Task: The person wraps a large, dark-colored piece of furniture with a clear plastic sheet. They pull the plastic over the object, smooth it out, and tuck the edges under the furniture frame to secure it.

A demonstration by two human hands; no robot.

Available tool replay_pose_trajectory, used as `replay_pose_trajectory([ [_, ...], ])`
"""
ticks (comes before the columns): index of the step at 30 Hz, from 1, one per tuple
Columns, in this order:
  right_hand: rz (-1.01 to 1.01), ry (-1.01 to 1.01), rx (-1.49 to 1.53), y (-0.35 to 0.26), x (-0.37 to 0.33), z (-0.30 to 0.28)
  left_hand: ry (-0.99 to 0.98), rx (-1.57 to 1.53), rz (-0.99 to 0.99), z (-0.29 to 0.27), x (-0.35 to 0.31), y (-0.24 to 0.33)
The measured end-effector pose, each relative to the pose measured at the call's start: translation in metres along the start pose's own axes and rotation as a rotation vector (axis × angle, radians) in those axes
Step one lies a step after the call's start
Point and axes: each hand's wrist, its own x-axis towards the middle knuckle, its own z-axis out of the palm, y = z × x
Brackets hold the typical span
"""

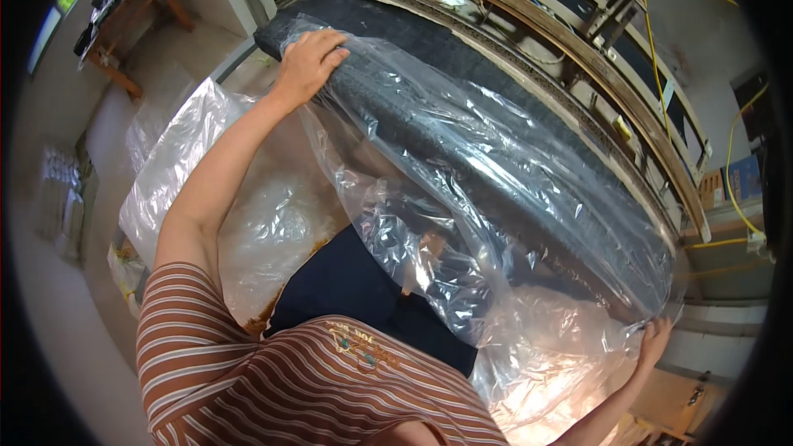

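My left fingers (330, 38) are clamped on a clear, glossy plastic sheet (471, 136), my right fingers (658, 329) on its opposite end. It spans a long, black-covered bench (363, 15) and hangs over the near edge toward me. Beyond runs a long brown rail (576, 51); far left stands an orange-brown wooden table (124, 78). The sheet is see-through, wrinkled, streaked with glare.

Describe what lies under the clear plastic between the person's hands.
Under the clear plastic, a long dark surface shows through. Glare and folds hide its finer detail, and whatever lies directly beneath the left hand is covered.
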Motion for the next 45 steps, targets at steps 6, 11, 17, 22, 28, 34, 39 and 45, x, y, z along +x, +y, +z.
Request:
replay_pose_trajectory([
  [6,-0.111,0.098,0.403,-0.087,0.056,0.013,-0.052,0.142,-0.263,0.006,0.044,-0.079],
  [11,-0.142,0.177,0.124,-0.123,0.049,0.034,0.044,0.236,-0.085,-0.009,0.107,-0.110],
  [17,-0.167,0.226,0.059,-0.118,0.012,0.024,0.572,0.112,0.017,-0.004,0.127,-0.050],
  [22,0.308,-0.213,-0.072,-0.182,0.000,-0.054,-0.112,0.076,-0.273,0.020,0.054,-0.005],
  [28,0.168,0.182,0.009,-0.107,0.078,0.008,-0.115,0.222,-0.326,0.042,0.061,-0.031],
  [34,0.439,0.126,0.107,-0.060,0.133,0.031,-0.061,0.236,-0.346,0.051,0.074,-0.075],
  [39,-0.076,0.432,-0.199,-0.152,0.097,-0.024,0.355,-0.540,-0.273,0.019,0.058,-0.114],
  [45,-0.506,0.275,0.373,-0.311,0.037,0.010,0.080,0.035,-1.045,-0.003,-0.210,-0.249],
])
